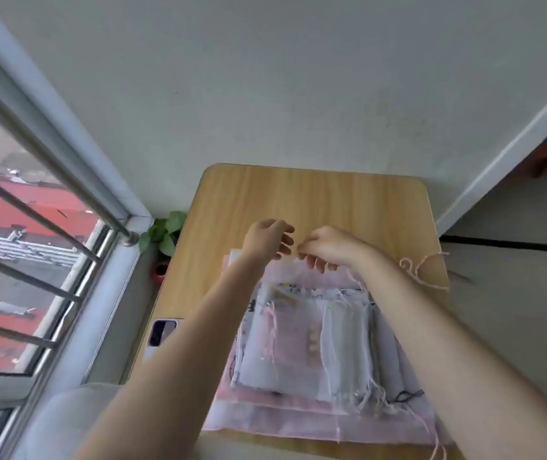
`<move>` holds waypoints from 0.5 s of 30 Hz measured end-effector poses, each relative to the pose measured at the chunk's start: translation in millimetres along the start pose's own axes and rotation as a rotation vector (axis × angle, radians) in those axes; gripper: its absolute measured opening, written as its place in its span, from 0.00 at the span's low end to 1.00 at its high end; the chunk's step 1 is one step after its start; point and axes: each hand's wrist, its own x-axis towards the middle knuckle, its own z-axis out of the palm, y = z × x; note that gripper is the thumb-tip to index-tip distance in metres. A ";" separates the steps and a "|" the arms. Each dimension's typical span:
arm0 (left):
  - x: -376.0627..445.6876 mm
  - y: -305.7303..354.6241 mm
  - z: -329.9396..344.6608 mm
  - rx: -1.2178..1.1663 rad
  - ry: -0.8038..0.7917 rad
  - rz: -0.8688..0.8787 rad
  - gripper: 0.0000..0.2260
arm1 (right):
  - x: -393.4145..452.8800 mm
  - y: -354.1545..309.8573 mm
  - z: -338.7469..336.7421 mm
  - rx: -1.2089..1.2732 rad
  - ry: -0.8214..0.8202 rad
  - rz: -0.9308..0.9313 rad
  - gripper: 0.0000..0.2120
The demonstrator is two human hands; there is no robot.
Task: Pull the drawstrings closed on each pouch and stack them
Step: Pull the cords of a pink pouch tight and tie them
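Several sheer pink and white drawstring pouches [302, 346] lie in a loose pile on the small wooden table [315, 197]. The largest pink pouch [298, 423] is at the bottom, and its far edge reaches my hands. My left hand [267, 239] hovers over that far edge with its fingers curled. Just to its right, my right hand [326, 249] pinches something thin at the pouch's top edge; the blur hides whether it is a drawstring. A loose pink cord [423, 270] curls on the table's right edge.
A phone [162, 333] lies at the table's left edge. A small potted plant [166, 234] stands in the corner between table and window. The window with metal bars [33, 210] is on the left and a white wall is behind the table.
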 end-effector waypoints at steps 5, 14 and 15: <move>-44.2 -23.7 2.2 0.145 0.061 0.144 0.09 | -46.2 12.5 31.1 -0.311 0.057 -0.071 0.10; -107.6 -59.4 -22.5 0.440 0.158 0.205 0.10 | -83.0 12.0 101.1 -0.373 0.094 -0.227 0.13; -109.7 -60.4 -23.4 0.442 0.142 0.213 0.10 | -81.6 13.2 105.6 -0.393 0.101 -0.226 0.14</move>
